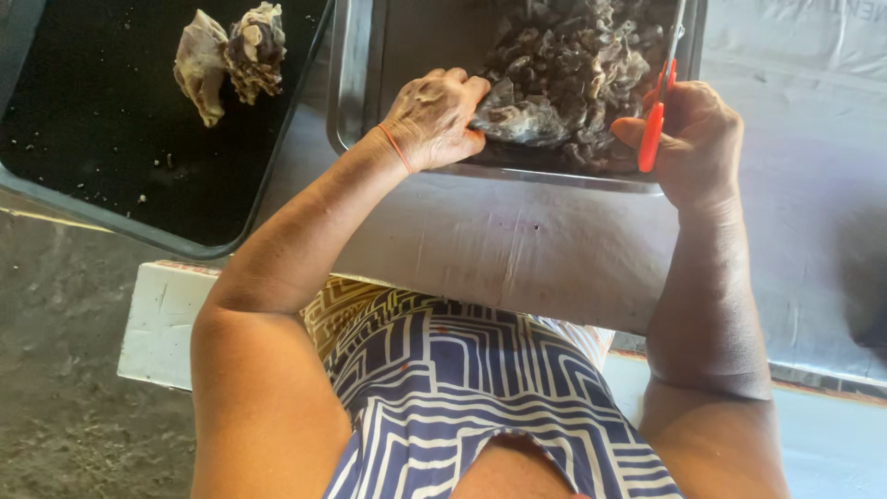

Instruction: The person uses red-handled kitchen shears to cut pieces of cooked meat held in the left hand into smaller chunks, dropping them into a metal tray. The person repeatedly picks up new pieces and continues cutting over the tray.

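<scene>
In the head view, a grey clump of dried fungus (517, 118) is pinched by the closed left hand (434, 118) at the near rim of the metal tray (356, 83), held steady for trimming. Red-handled scissors (658, 115) are gripped in the right hand (693, 139) at 3 o'clock of the clump. Two trimmed pieces (231, 60) lie apart in the black tub (111, 139) at 10 o'clock.

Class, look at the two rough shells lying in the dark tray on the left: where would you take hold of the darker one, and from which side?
Probably grip the darker shell across its broad ridged body, coming from above and from its right side. The paler shell lies against its left, so that flank is blocked, while the dark tray floor is bare to its right.
</scene>
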